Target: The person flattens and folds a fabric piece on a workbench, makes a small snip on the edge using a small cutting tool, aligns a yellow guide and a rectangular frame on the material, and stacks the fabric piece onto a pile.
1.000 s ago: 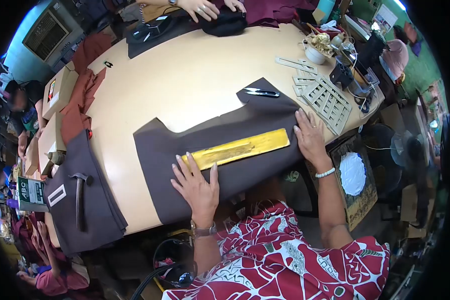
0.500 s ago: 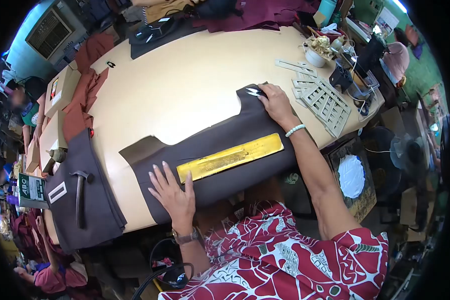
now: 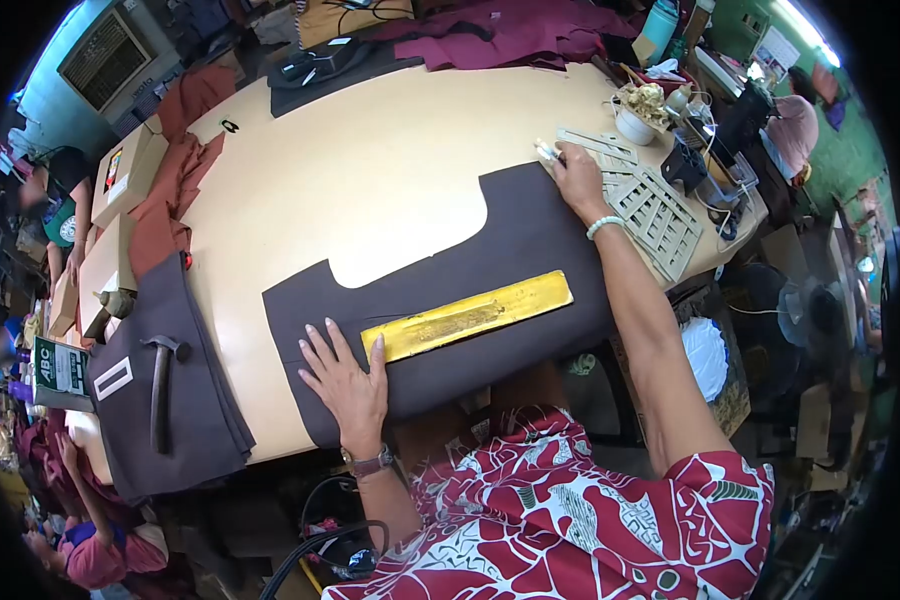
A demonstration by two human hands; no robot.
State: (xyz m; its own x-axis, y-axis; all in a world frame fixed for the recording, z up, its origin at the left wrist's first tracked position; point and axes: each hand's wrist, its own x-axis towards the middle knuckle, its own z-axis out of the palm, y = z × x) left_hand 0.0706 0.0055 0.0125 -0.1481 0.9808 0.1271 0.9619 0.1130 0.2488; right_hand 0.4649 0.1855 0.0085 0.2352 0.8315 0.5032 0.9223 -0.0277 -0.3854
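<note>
At the table's near edge, the cloth lies under the bar; the snips have left it.
Earlier on the cloth's far right corner, they are now clamped in the right hand beside the stencils. The left hand lies flat, fingers apart, at the bar's left end. Toward the right edge, a pot holds crumpled pale stuff. Bare tabletop runs beyond the cloth.
</note>
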